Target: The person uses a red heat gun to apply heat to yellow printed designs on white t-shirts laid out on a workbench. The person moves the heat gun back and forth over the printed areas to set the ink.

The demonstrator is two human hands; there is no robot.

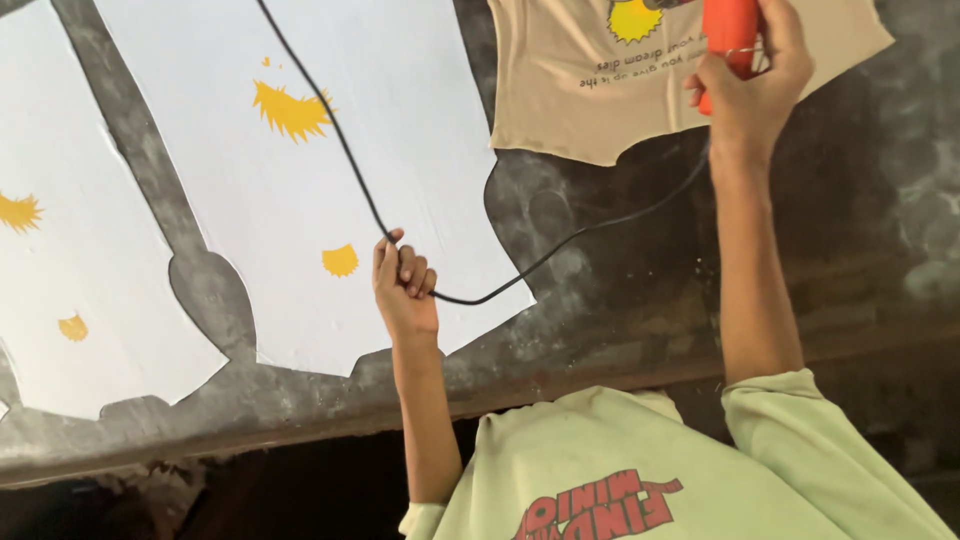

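The right hand (pixel 750 85) is stretching up, fingers wrapping the orange cylindrical tool (pixel 728 30) over a beige printed cloth piece (pixel 600 90). The left hand (pixel 403 290) is pinching the tool's thin black cord (pixel 340 150) above the white shirt-shaped board (pixel 330 200) bearing yellow spiky marks.

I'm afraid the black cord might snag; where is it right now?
In the head view the black cord runs from the top, across the white board, through the left hand, then up to the orange tool in the right hand.
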